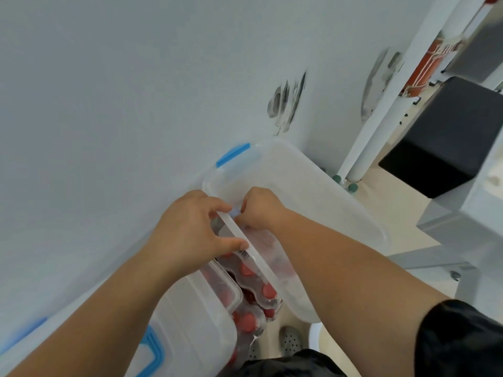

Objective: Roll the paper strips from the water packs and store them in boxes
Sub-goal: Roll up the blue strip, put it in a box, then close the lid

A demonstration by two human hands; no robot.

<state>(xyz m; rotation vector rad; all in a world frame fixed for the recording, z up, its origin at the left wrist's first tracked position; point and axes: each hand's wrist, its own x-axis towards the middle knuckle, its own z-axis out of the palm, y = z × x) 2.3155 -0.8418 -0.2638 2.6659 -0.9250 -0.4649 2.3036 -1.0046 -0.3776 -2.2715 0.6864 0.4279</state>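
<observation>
A white surface (109, 104) with dark scuff marks fills the left and top of your view. Against it stands a clear plastic box (313, 191) with a blue clip (234, 155) at its far corner. To your right, well apart from it, a black cube stool (441, 137) sits on the pale floor. A second clear box (190, 322) lies at the lower left, beneath your left forearm. Between the two boxes is the water pack (253, 295), its red bottle caps showing through the wrap.

Both your hands meet above that pack, at the near edge of the large box. Your left hand (196, 232) pinches the paper strip (242, 236) between thumb and fingers, the thumb pressing close to a barcode printed on it. Your right hand (261, 210) is curled tight around the strip's far end, where a small bluish roll (234, 212) shows at the fingertips. The strip runs straight between the two grips and down toward the pack.
</observation>
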